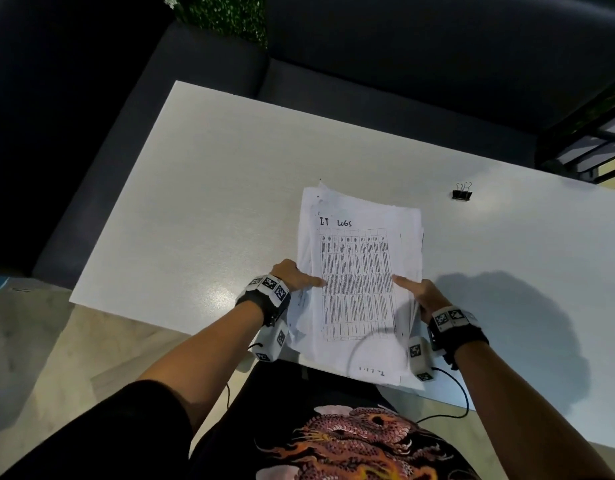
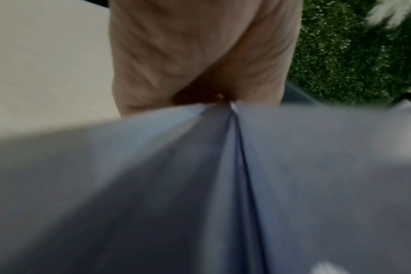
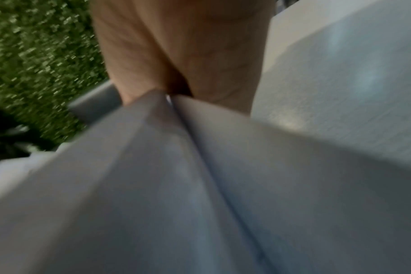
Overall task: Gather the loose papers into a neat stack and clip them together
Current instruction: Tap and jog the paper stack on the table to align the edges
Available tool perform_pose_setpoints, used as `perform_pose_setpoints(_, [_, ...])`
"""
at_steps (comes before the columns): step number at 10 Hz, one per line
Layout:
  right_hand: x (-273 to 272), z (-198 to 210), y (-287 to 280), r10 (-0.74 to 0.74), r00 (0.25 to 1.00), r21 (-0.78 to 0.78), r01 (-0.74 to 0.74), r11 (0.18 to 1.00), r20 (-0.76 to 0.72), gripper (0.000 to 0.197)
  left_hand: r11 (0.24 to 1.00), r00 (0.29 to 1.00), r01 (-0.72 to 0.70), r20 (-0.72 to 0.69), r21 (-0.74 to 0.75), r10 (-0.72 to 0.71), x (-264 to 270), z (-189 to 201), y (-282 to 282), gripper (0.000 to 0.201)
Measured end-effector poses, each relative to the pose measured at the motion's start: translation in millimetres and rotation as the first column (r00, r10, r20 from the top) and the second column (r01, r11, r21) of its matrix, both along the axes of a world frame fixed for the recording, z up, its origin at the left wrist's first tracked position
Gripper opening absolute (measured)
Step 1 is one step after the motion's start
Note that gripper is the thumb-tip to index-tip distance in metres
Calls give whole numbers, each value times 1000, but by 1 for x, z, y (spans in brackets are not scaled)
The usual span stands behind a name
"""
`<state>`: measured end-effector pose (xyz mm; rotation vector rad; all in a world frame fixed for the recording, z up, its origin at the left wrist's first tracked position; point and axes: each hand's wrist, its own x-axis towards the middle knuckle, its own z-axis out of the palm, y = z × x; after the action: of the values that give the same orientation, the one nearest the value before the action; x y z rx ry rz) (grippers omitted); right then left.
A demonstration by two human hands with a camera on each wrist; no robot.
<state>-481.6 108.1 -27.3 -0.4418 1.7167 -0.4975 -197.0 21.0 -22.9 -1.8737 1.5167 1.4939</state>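
Observation:
A rough stack of white papers (image 1: 359, 271), its top sheet a printed table headed "IT Logs", lies on the white table (image 1: 195, 202) and hangs over the near edge. My left hand (image 1: 297, 277) grips the stack's left side, thumb on top. On the right side my right hand (image 1: 416, 292) grips it the same way. Both wrist views are blurred and show the papers (image 2: 223, 185) (image 3: 200, 185) pinched at their edge by the left hand (image 2: 200, 55) and the right hand (image 3: 183, 46). A black binder clip (image 1: 462, 193) stands alone on the table, far right of the stack.
A dark sofa (image 1: 368, 64) runs along the table's far side, with green foliage (image 1: 226, 15) behind it. Cables (image 1: 451, 403) trail from my wrist cameras over the near edge. Bare tabletop lies left and right of the stack.

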Motion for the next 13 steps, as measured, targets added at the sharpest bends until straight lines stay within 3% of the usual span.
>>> perform_pose_setpoints(1, [5,5,1,23,997,-52,-26,998,-70,36,993,992,-115,-59,26,116,-3,-6,0,76])
perform_pose_setpoints(2, [6,13,0,41,994,-22,-39,999,104,43,967,941,-251,-224,43,255,2,-6,2,70])
perform_pose_setpoints(3, [17,8,-10,8,993,32,-5,999,-121,67,967,937,-250,-267,-54,227,1,-8,8,58])
perform_pose_setpoints(4, [33,13,-29,22,965,-76,-43,996,-261,77,928,897,-312,-385,-203,218,-3,6,9,46])
perform_pose_setpoints(5, [47,51,-49,-124,962,-342,34,939,-244,53,804,806,-482,-537,-349,250,3,43,-2,39])
perform_pose_setpoints(6, [62,101,-70,-257,943,-553,102,827,-211,41,628,666,-670,-693,-395,276,6,86,-11,27])
perform_pose_setpoints(7, [70,133,-87,-368,924,-682,205,702,-100,37,535,589,-742,-773,-403,235,8,112,-22,13])
perform_pose_setpoints(8, [68,138,-90,-342,939,-699,220,681,-37,33,546,569,-744,-793,-384,217,18,123,-30,23])
perform_pose_setpoints(9, [60,130,-83,-160,987,-661,114,742,-9,36,651,770,-534,-629,-540,111,26,121,-35,44])
perform_pose_setpoints(10, [51,134,-81,-56,998,-741,42,671,5,35,706,632,-549,-775,-448,0,34,121,-48,48])
perform_pose_setpoints(11, [50,138,-88,-45,995,-741,-35,670,-87,35,655,713,-533,-702,-537,5,32,119,-59,38])
perform_pose_setpoints(12, [61,143,-99,-75,984,-734,-71,676,-164,27,596,722,-596,-684,-538,104,18,121,-67,16])
perform_pose_setpoints(13, [74,154,-110,-208,954,-736,-17,677,-214,29,524,594,-728,-788,-442,161,5,133,-74,17])
